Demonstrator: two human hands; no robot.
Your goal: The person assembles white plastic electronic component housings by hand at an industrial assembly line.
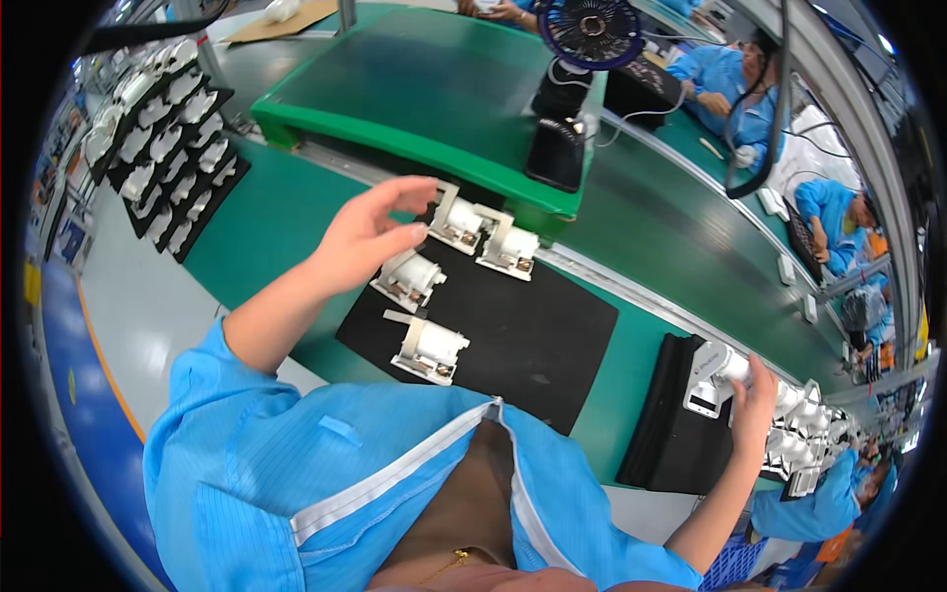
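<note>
My left hand is over the far left of a black mat, its thumb and fingers apart with nothing between them. Close to its fingertips sits a white plastic assembly with a cylindrical body and a flat bracket. A similar assembly stands to its right. Below the hand are two more, one just under the thumb and one nearer me. Out to the right, my right hand has thumb and fingers closed around the end of a white device with a small dark window.
Several white assemblies crowd the right side, beside a folded black mat. Black trays of white parts stand at far left. A green raised platform, a fan and a dark stand lie ahead. Co-workers sit across the belt.
</note>
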